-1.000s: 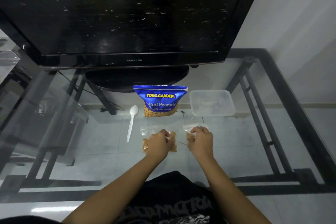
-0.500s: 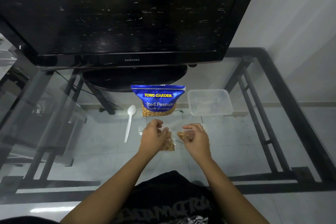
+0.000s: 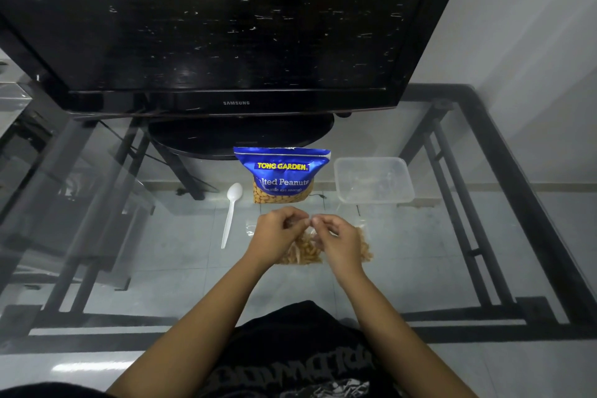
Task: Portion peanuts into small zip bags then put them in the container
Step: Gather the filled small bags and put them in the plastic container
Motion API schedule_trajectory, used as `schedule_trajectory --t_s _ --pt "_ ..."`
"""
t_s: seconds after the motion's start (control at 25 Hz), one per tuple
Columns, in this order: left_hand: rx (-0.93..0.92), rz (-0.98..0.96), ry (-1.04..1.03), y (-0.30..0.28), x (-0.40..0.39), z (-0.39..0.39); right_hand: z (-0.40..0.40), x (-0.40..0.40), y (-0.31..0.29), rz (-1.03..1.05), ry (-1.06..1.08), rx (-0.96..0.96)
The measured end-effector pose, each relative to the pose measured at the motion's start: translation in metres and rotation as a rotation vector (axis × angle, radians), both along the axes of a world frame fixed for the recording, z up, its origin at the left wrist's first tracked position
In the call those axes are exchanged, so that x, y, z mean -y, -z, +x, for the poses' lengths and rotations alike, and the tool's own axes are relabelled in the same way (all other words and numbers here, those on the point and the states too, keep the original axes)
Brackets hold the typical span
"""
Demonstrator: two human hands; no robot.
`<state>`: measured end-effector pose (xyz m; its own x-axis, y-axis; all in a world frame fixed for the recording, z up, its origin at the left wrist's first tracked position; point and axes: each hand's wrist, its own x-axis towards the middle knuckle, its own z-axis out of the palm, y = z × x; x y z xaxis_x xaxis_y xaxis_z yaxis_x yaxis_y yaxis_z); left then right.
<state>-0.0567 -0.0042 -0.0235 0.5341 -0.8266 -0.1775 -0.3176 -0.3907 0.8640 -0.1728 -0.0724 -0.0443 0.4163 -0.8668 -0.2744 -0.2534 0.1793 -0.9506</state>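
Both hands meet over the near middle of the glass table [image 3: 420,252]: the left hand [image 3: 274,236] and the right hand [image 3: 336,239] curl their fingers and pinch the top edge of a small zip bag [image 3: 305,250] holding peanuts. A second filled bag [image 3: 364,244] lies just right of the right hand. Farther off stands the blue peanut pack [image 3: 282,174], with a white plastic spoon [image 3: 231,215] to its left and the clear container [image 3: 373,179] to its right. A black television [image 3: 226,26] fills the far side.
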Motion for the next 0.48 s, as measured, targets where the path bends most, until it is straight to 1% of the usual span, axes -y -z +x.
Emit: schedule_trajectory --t_s 0.08,0.2,0.32,0.48 --pt "0.092 0.014 0.019 0.000 0.002 -0.003 0.001 0.000 0.000 -0.061 -0.015 -0.041" --pt "0.194 0.030 0.004 -0.003 0.006 -0.006 0.004 0.003 -0.005 -0.214 -0.025 -0.151" --pt "0.202 0.033 -0.033 -0.006 0.008 -0.001 0.007 0.006 -0.009 -0.254 0.011 -0.174" --pt "0.212 0.050 -0.014 -0.003 0.005 0.005 0.005 0.009 -0.007 -0.264 0.028 -0.214"
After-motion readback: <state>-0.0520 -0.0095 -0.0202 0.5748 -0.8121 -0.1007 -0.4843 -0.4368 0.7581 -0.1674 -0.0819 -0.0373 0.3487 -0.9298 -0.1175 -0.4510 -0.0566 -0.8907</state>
